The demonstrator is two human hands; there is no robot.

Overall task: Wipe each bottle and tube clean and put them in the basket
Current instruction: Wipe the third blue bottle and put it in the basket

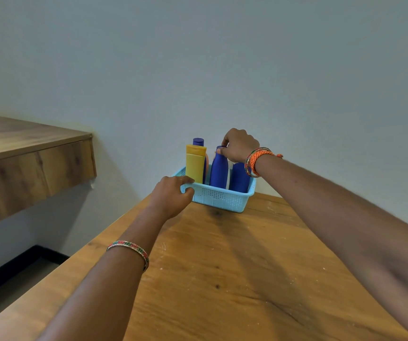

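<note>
Wooden table (234, 267): left hand (171, 196) is gripping the basket (218, 196) rim, steadying it; right hand (239, 145) is pinching the blue bottle (218, 171) standing inside.

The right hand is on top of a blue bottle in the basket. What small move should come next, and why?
Probably let go of the blue bottle. It already stands upright inside the basket beside the yellow tube, and the right hand only pinches its cap. The left hand grips the basket's rim, steadying it, so releasing seems safe.
</note>
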